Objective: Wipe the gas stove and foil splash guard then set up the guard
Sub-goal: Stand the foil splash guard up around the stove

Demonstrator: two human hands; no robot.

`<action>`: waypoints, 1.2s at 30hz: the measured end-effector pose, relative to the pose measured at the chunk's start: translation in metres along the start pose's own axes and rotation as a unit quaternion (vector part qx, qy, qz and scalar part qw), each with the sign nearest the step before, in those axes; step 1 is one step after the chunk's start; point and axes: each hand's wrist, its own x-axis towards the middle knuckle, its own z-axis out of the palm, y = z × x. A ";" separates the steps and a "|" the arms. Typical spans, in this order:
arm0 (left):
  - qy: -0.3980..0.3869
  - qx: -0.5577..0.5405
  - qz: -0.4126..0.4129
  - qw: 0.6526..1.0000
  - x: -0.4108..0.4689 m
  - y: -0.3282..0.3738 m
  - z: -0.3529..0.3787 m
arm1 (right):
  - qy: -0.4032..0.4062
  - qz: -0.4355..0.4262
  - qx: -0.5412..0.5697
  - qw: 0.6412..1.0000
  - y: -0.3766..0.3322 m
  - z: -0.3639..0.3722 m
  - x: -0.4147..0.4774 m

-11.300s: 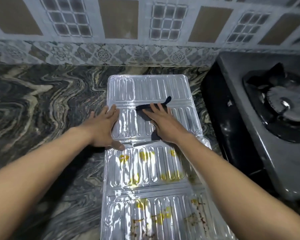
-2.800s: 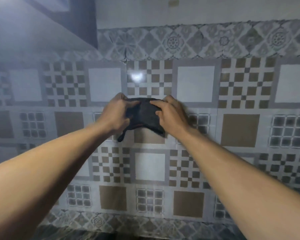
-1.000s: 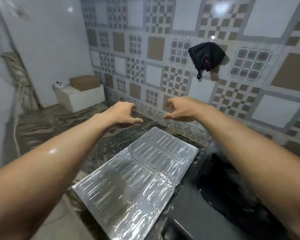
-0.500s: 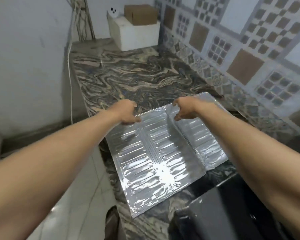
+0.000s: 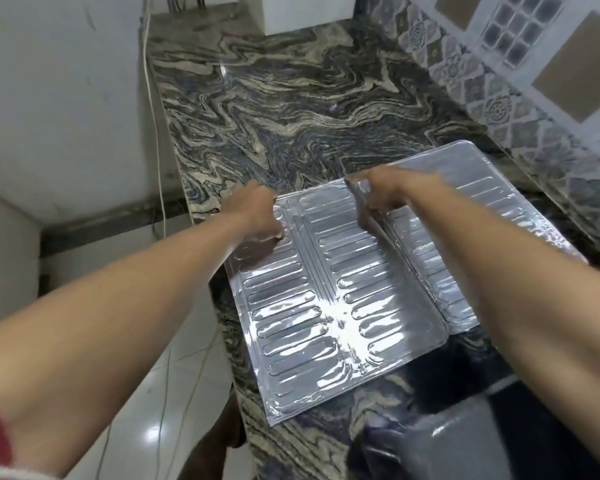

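The foil splash guard (image 5: 343, 296) lies flat on the marble-patterned table (image 5: 291, 109), its ribbed silver panels spread side by side, one corner of the near panel reaching the table's front edge and the far panel running toward the tiled wall (image 5: 534, 64). Its surface looks clean and bright, with no stains visible, so the wiping of the guard appears done and the step in hand seems to be the setting up: taking hold of the guard to lift it. The left hand (image 5: 257, 216) sits at the far left corner of the guard, fingers curled down over the foil's edge in what looks like a pinch on the rim, though the fingertips are hidden under the hand. The right hand (image 5: 381, 192) is at the fold between two panels along the same far edge, fingers bent and closing on the foil there; whether it has a firm grip cannot be told for sure. The gas stove (image 5: 465, 441) shows only as a grey corner at the lower right, near the guard but apart from it. Beyond the table's left edge, a white cable (image 5: 155, 133) hangs down a plain wall above a pale tiled floor (image 5: 174, 410). The next move likely calls for raising the thin foil evenly with both hands so it does not buckle at the folds, bending the panels upright and standing them around the stove.
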 end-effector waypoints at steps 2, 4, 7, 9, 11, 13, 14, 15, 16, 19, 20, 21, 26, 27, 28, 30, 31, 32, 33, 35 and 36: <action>0.005 -0.045 -0.022 0.999 0.003 0.001 -0.007 | 0.015 0.001 -0.006 1.000 -0.005 0.000 -0.005; 0.008 -0.108 -0.030 0.994 0.005 0.003 -0.018 | 0.050 0.002 -0.014 0.999 -0.005 0.000 -0.010; 0.009 -0.148 -0.006 0.989 -0.002 0.010 -0.044 | 0.093 0.002 -0.014 0.996 -0.005 -0.005 -0.020; 0.032 -0.160 0.016 0.987 -0.013 0.016 -0.068 | 0.121 0.001 -0.014 0.993 -0.004 -0.017 -0.034; 0.063 -0.164 0.034 0.984 -0.025 0.021 -0.094 | 0.152 -0.006 -0.022 0.988 -0.002 -0.033 -0.052; 0.095 -0.151 0.057 0.982 -0.040 0.023 -0.119 | 0.180 -0.014 -0.027 0.983 -0.002 -0.051 -0.075; 0.113 -0.146 0.068 0.980 -0.047 0.024 -0.132 | 0.195 -0.016 -0.027 0.980 -0.003 -0.060 -0.088; 0.131 -0.146 0.078 0.977 -0.055 0.024 -0.146 | 0.212 -0.015 -0.028 0.977 -0.005 -0.070 -0.102; 0.148 -0.149 0.087 0.974 -0.063 0.025 -0.158 | 0.229 -0.012 -0.028 0.973 -0.006 -0.079 -0.116; 0.187 -0.152 0.118 0.963 -0.084 0.029 -0.197 | 0.293 0.002 -0.007 0.956 -0.011 -0.103 -0.158; 0.199 -0.151 0.132 0.959 -0.091 0.031 -0.209 | 0.321 0.002 0.006 0.947 -0.012 -0.111 -0.171; 0.210 -0.151 0.146 0.955 -0.096 0.033 -0.221 | 0.350 0.002 0.014 0.937 -0.013 -0.118 -0.183; 0.214 -0.129 0.214 0.944 -0.101 0.042 -0.257 | 0.439 0.026 -0.016 0.898 0.000 -0.141 -0.220; 0.214 -0.126 0.225 0.942 -0.100 0.044 -0.261 | 0.439 0.035 -0.023 0.898 0.002 -0.144 -0.226; 0.214 -0.128 0.235 0.939 -0.097 0.047 -0.264 | 0.432 0.045 -0.027 0.901 0.004 -0.147 -0.232; 0.218 -0.132 0.253 0.933 -0.090 0.055 -0.269 | 0.410 0.064 -0.028 0.909 0.006 -0.150 -0.244; 0.218 -0.134 0.263 0.930 -0.086 0.059 -0.270 | 0.404 0.074 -0.026 0.912 0.006 -0.150 -0.250; 0.213 -0.135 0.275 0.928 -0.080 0.064 -0.271 | 0.403 0.084 -0.023 0.911 0.008 -0.149 -0.255; 0.206 -0.137 0.288 0.925 -0.074 0.068 -0.272 | 0.403 0.093 -0.018 0.910 0.009 -0.148 -0.260; 0.181 -0.146 0.304 0.924 -0.060 0.074 -0.271 | 0.401 0.106 -0.009 0.910 0.011 -0.146 -0.266; 0.169 -0.156 0.310 0.922 -0.053 0.078 -0.271 | 0.399 0.112 -0.007 0.910 0.014 -0.144 -0.267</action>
